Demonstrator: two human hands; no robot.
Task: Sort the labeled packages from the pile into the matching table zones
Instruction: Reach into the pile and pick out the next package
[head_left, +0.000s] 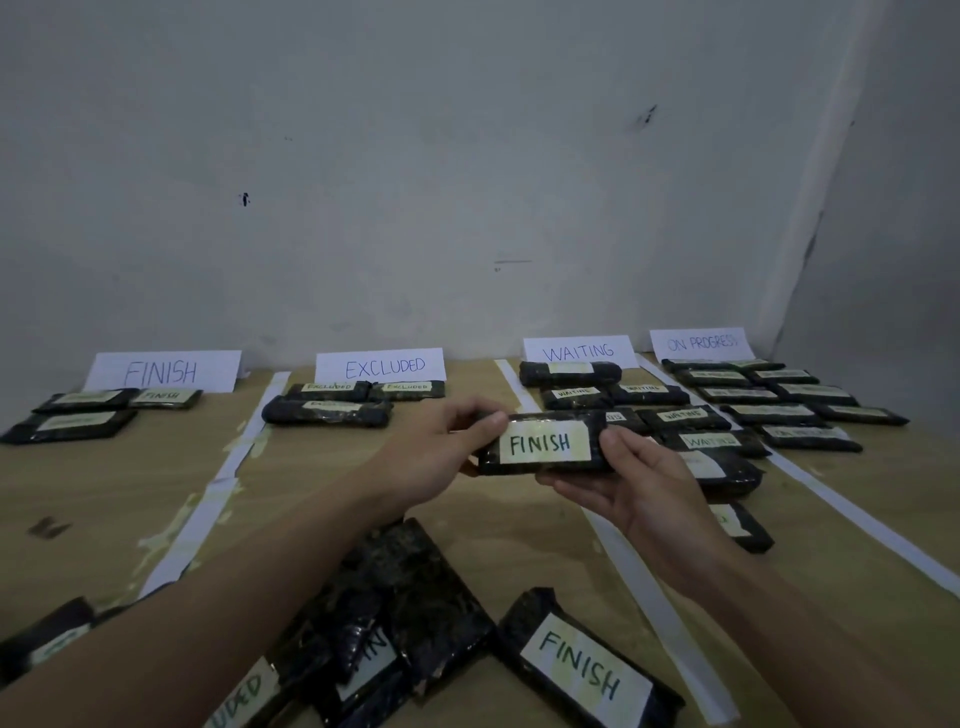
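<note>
A black package labeled FINISH (545, 444) is held up over the middle of the table, its label facing me. My left hand (441, 452) grips its left end and my right hand (639, 488) cradles its right end from below. The pile of black packages (410, 618) lies at the near edge, with another FINISH package (582, 670) at its right. Paper signs stand at the back: FINISH (163, 371), EXCLUDED (382, 365), WAITING (579, 352), ON PROGRESS (701, 343). Each zone has packages lying in front of its sign.
White paper strips (208, 514) divide the wooden table (93, 499) into zones. The WAITING zone (675, 415) and the ON PROGRESS zone (795, 410) each hold several packages. A grey wall rises right behind the signs, with a corner at right.
</note>
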